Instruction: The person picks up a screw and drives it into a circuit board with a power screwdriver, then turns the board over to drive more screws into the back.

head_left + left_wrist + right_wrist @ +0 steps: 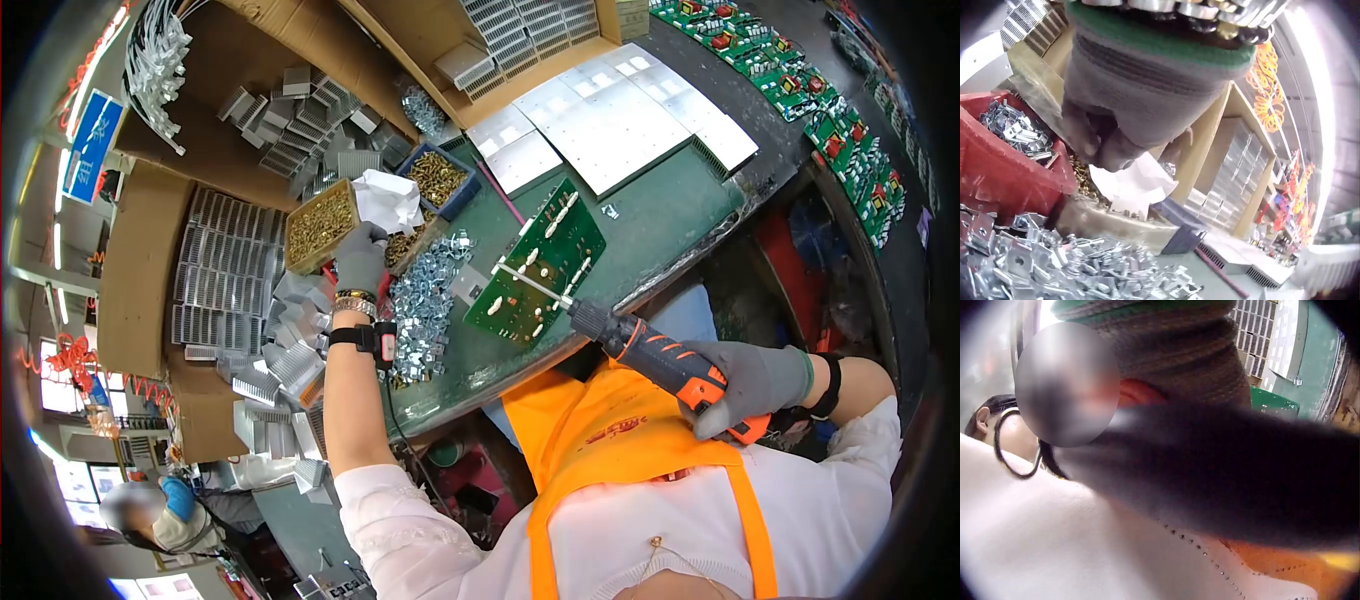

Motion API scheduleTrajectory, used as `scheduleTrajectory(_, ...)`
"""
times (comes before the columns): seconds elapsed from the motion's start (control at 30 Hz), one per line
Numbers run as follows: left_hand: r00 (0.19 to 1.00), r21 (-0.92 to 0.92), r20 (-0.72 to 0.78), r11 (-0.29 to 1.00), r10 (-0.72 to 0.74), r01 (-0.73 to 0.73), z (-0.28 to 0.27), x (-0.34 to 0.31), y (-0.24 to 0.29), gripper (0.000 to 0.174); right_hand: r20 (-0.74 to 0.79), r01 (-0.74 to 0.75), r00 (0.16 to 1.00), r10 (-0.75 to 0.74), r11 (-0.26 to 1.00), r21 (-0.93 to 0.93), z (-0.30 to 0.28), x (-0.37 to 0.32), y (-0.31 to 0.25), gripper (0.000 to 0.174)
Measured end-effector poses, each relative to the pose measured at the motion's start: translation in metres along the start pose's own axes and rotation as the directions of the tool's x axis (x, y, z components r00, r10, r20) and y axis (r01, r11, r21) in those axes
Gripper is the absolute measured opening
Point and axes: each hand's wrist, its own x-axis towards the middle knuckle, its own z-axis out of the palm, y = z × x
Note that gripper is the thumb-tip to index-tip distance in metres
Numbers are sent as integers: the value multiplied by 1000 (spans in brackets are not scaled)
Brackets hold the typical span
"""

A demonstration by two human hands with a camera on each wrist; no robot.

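Worktop (650, 235): green, scuffed at its near edge; parts are grouped by kind, presumably so each can be reached without searching.
Cartons (140, 270): open at the left and far side; heat sinks (228, 265) fill one in tidy rows, perhaps to save room, and lie jumbled in another.
Plates (605, 125): bright metal, side by side beyond the board (555, 240), smooth faces up, likely to keep those faces accessible.
Board: on the worktop, in front of the person, between the clips (425, 310) and the plates; probably set there to suit both hands.
Driver (650, 352): slants in front of the apron, its bit over the board; contact cannot be told.
Right hand (745, 380): grip closed round the driver's handle, seemingly to steady its weight and aim.
Left hand (360, 258): at the screw trays, fingers bent, grip narrow; whether it pinches anything cannot be told.
Blue bin (462, 197): screws inside, near the left hand, probably for quick picking.
Clips: loose heap beside the trays, handy for that same hand.
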Motion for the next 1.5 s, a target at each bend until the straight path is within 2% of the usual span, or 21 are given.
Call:
scheduleTrajectory(0.1,997,-574,-59,819,-48,5,-19,-14,18,15,-26,8,1000,-11,992,-123,2,3,-8,72)
scheduleTrajectory(0.13,998,-572,-57,821,-38,-1,-33,-24,37,15,-29,14,999,-17,993,-116,5,4,-12,72)
scheduleTrajectory(0.2,983,-899,151,400,-105,181,-59,-48,76,17,-43,30,998,-37,989,-143,9,6,-18,76)
scheduleTrajectory(0.23,983,-897,155,403,-99,182,-65,-62,89,17,-46,33,998,-40,990,-136,11,8,-19,76)
scheduleTrajectory(0.3,968,-980,189,95,163,175,-72,-89,110,22,-19,59,998,-66,967,-248,12,14,-19,79)
scheduleTrajectory(0.33,963,-981,193,48,187,188,-74,-100,121,29,-18,60,998,-66,967,-247,12,16,-18,79)
scheduleTrajectory(0.5,963,-971,233,-17,138,238,-76,-128,142,28,24,79,997,-75,958,-274,16,19,-16,81)
scheduleTrajectory(0.73,937,-941,336,61,94,331,-82,-137,148,23,-27,-6,1000,-4,931,-365,17,10,-18,80)
scheduleTrajectory(0.8,942,-933,330,173,59,316,-86,-141,149,21,32,27,999,-18,954,-297,15,7,-17,80)
scheduleTrajectory(0.83,966,-937,246,273,78,216,-86,-143,150,20,30,23,999,-15,956,-292,14,6,-13,80)
scheduleTrajectory(0.9,974,-942,208,287,86,176,-87,-147,154,27,156,-17,987,19,1000,-16,10,4,-4,81)
scheduleTrajectory(1.07,965,-955,256,171,59,243,-86,-152,165,31,108,13,994,-7,998,-60,16,-4,-5,81)
scheduleTrajectory(1.13,962,-951,265,181,58,251,-87,-152,166,21,53,-1,999,6,997,-83,16,-5,-2,80)
scheduleTrajectory(1.2,974,-906,182,408,132,114,-87,-152,167,25,94,4,996,5,995,-101,13,-5,4,79)
scheduleTrajectory(1.23,964,-854,182,517,196,56,-92,-149,169,42,94,-1,995,11,995,-102,14,-6,4,79)
scheduleTrajectory(1.27,964,-856,184,513,192,61,-91,-143,167,42,54,-9,998,14,995,-103,15,-8,3,75)
scheduleTrajectory(1.33,951,-832,46,538,307,-133,-84,-124,156,60,15,-23,1000,25,994,-105,17,-8,4,72)
scheduleTrajectory(1.37,942,-874,177,485,284,18,-77,-112,146,84,-1,-58,998,58,988,-140,16,-5,6,67)
scheduleTrajectory(1.4,943,-876,174,482,283,17,-64,-104,136,84,-21,-92,996,89,980,-175,16,-3,8,63)
scheduleTrajectory(1.47,852,-758,435,629,291,172,-44,-92,125,94,-27,-88,996,84,981,-171,15,4,15,59)
scheduleTrajectory(1.5,806,-622,500,779,316,80,-45,-88,129,101,-29,-81,997,77,983,-165,15,7,18,55)
